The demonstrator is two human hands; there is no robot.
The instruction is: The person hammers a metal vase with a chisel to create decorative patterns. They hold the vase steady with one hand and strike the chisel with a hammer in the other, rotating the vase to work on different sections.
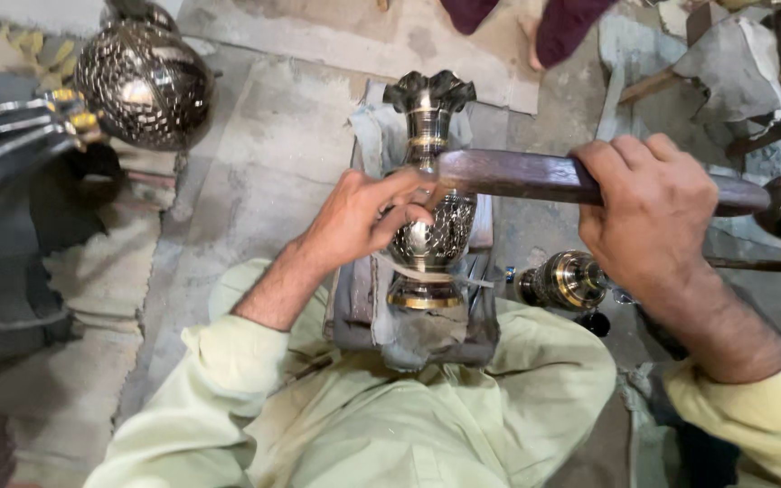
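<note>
Your left hand (363, 217) gripping vase (428, 230) on block (354, 298), fingers pressed on its body; right hand (653, 212) clenching wooden mallet (517, 176).

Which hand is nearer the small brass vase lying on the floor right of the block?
Right. The right hand, gripping the wooden handle, is just above the small vase. The left hand rests on the engraved vase, farther left.

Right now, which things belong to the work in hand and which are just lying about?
In use:
- engraved metal vase, held by left hand
- wooden tool, gripped by right hand
- cloth-padded block under the vase

Lying about:
- round engraved pot
- small brass-banded piece
</note>
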